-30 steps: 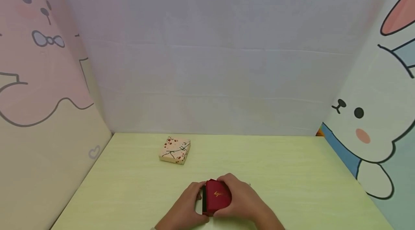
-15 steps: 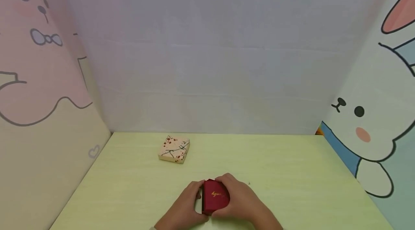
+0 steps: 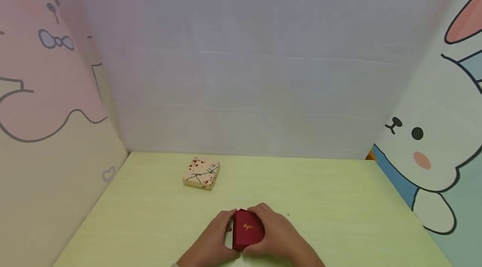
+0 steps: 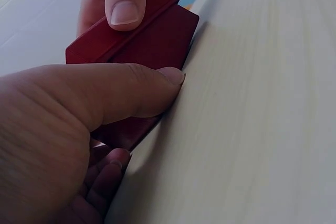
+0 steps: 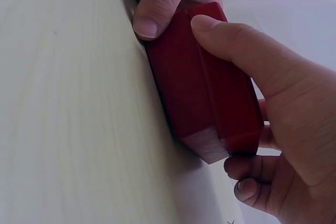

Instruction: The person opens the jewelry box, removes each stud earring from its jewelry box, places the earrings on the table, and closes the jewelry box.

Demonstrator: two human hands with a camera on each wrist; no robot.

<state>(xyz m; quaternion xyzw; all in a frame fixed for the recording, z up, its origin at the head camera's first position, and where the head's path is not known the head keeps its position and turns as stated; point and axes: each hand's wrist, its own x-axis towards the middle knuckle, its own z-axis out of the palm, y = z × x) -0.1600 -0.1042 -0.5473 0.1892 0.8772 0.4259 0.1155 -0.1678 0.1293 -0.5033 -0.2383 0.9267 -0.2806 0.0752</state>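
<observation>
A small dark red ring box (image 3: 245, 230) with gold script on its top stands near the front of the table. My left hand (image 3: 215, 238) holds its lower part from the left, thumb at the near side and fingers at the far side. From the right, my right hand (image 3: 281, 234) grips the lid (image 5: 233, 95), its thumb on the near face in the right wrist view. A thin seam runs between lid and base (image 4: 152, 40) in the left wrist view. The inside of the box is hidden.
A cream square box (image 3: 201, 173) printed with red blossoms and dark branches lies farther back, left of centre. The pale yellow-green table (image 3: 339, 208) ends at a white cloth backdrop (image 3: 241, 70), with cartoon-printed cloth at both sides.
The dark gap along the left side of the red box has narrowed away as the lid came down level. My right hand shifted slightly left with the lid; my left hand stayed nearly still.
</observation>
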